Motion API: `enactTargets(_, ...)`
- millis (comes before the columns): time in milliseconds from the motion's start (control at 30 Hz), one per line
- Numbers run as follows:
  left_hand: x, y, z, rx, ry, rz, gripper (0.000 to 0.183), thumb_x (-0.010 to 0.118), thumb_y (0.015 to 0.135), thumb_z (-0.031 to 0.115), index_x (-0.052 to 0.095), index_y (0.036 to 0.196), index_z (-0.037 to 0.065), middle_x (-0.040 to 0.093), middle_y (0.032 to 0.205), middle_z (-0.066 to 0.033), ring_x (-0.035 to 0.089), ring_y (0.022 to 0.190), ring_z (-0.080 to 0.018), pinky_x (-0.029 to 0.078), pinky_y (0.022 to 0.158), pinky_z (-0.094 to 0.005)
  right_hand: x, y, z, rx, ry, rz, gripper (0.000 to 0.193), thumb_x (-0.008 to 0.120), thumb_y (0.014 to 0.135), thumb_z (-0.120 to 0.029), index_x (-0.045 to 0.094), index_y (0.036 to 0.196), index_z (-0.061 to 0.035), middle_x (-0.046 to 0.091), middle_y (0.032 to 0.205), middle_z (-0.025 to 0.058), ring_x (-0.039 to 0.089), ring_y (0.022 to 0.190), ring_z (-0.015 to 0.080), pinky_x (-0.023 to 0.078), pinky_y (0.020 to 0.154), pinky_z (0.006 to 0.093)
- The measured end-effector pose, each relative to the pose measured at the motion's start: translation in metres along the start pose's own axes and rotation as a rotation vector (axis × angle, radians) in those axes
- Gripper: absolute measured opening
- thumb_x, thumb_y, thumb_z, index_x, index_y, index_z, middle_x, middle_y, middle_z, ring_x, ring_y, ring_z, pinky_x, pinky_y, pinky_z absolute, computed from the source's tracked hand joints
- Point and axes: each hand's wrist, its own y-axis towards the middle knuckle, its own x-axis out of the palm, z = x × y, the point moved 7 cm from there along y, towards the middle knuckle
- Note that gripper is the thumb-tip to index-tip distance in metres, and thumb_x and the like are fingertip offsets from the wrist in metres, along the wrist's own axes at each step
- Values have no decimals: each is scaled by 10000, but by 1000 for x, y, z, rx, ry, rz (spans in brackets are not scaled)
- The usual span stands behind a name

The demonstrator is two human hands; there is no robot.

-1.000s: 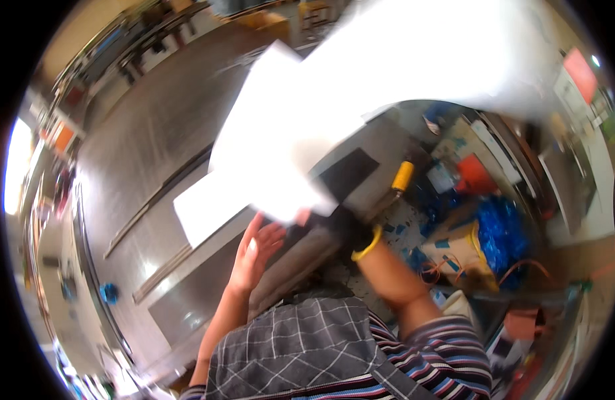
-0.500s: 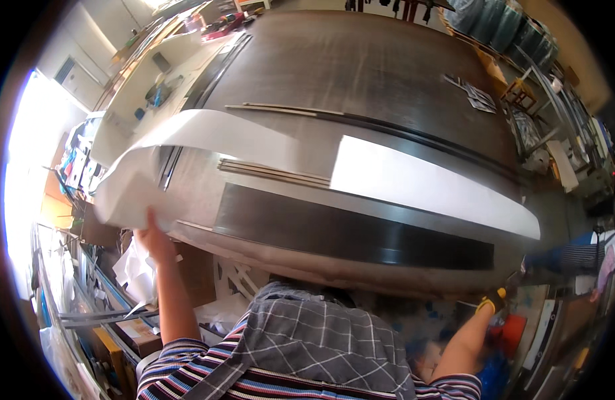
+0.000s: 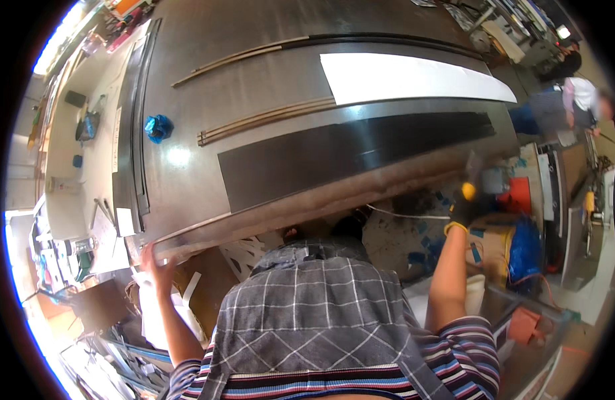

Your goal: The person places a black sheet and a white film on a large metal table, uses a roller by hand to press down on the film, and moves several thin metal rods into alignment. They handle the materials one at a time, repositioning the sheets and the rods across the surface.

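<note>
The left hand (image 3: 157, 271) is hanging by the near left corner of the table (image 3: 181, 193), its fingers loosely open, with crumpled white scraps (image 3: 149, 308) lying just below; whether it is touching them or the table edge, I cannot tell. The scraps are looking light, limp and easily creased, so a loose pinch at an edge should be enough. The gloved right hand (image 3: 461, 212) is hovering off the table's near right side, where a yellow thing (image 3: 468, 191) is showing at the fingertips — too blurred to say whether they are closing on it. It is probably small and light, best held around the yellow part, since a pale smear is running out beyond it. A dark strip (image 3: 307, 170) is lying flat along the near edge, smooth and likely slippery; behind it are resting a white sheet (image 3: 414, 80) and narrow brown bars (image 3: 267, 120). Below the right arm's side — a red bin (image 3: 517, 193) and a blue bag (image 3: 525, 250) are crowding the floor, and a pale cord (image 3: 414, 215) is trailing toward the glove.
</note>
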Motion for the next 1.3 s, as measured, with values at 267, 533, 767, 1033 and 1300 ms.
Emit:
enactTargets(267, 128, 53, 57, 256, -389, -386, 243, 791, 694, 176, 616, 804, 49, 606, 823, -101, 584, 863, -322, 470, 750, -424, 42, -186, -153, -363, 212, -585, 489, 704, 865, -317, 541, 1234, -41, 638, 1077, 156, 632, 971, 286, 498, 866, 371)
enactTargets(533, 137, 62, 107, 495, -161, -325, 244, 787, 697, 203, 606, 763, 53, 595, 803, -91, 588, 840, -322, 473, 711, -420, 73, -446, -262, -882, -74, -1215, 468, 651, 885, -339, 550, 1258, -75, 673, 1096, 189, 658, 981, 338, 513, 853, 412)
enactTargets(767, 118, 59, 86, 389, -230, -275, 235, 769, 715, 215, 607, 775, 56, 602, 822, -109, 594, 833, -344, 477, 712, -444, 55, -363, -246, -801, 274, -887, 475, 664, 871, -318, 558, 1265, -76, 691, 1046, 171, 655, 978, 353, 502, 881, 391)
enactTargets(1033, 56, 54, 98, 282, -59, -457, 210, 779, 703, 189, 623, 772, 67, 632, 832, -92, 620, 807, -336, 484, 690, -442, -6, -33, -195, -289, 383, -371, 385, 658, 863, -328, 612, 1137, -61, 657, 1035, 166, 628, 962, 308, 481, 869, 395)
enactTargets(1300, 46, 60, 58, 198, 145, -658, 206, 793, 692, 177, 665, 783, 44, 651, 834, -117, 637, 809, -321, 506, 743, -429, -43, 216, -194, -79, 210, -239, 458, 611, 871, -473, 635, 976, -28, 640, 706, 103, 632, 602, 261, 485, 548, 374)
